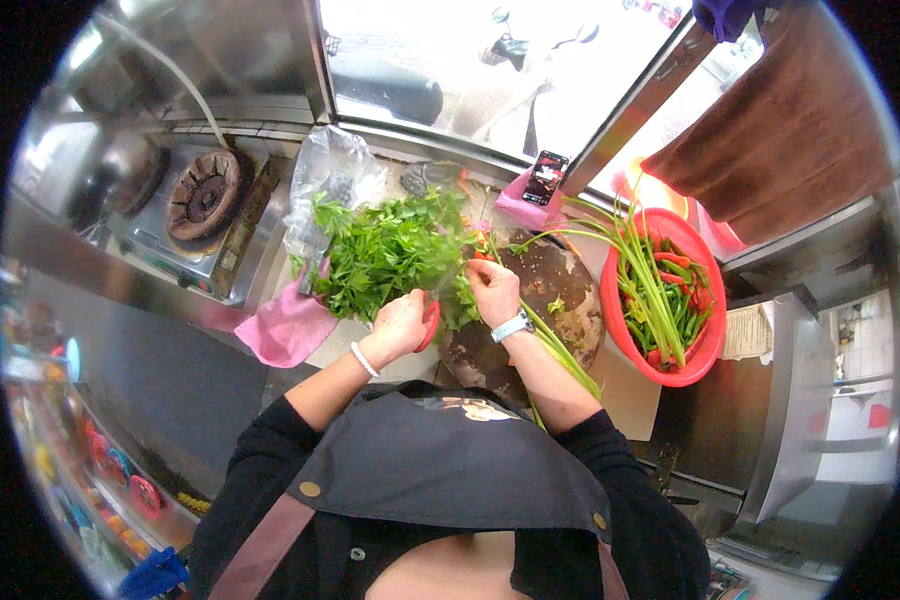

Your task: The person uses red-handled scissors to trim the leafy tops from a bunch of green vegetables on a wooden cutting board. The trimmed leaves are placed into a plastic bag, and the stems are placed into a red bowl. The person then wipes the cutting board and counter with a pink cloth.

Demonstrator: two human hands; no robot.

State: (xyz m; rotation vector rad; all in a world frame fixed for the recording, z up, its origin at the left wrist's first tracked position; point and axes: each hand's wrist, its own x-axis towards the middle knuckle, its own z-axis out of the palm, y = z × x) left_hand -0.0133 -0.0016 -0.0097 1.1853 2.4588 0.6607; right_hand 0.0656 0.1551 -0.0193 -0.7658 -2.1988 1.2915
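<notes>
My left hand (400,324), with a beaded bracelet at the wrist, grips red-handled scissors (430,327) whose blades point up and to the right. The fingertips of my right hand (493,289) are pinched on celery stalks (551,341), which run under that forearm toward my body. Beyond both hands spreads a large heap of celery leaves (397,251). Partly beneath the right hand and stalks lies a round, worn chopping block (581,289) with leaf scraps on it. The blades are partly blurred against the leaves.
At right stands a red plastic basket (612,315) of peppers (675,300) with trimmed celery stalks (654,296) across it. A phone (546,178) leans by the window on a pink cloth (516,201). Left are a clear plastic bag (334,169), another pink cloth (289,326) and a gas burner (204,196).
</notes>
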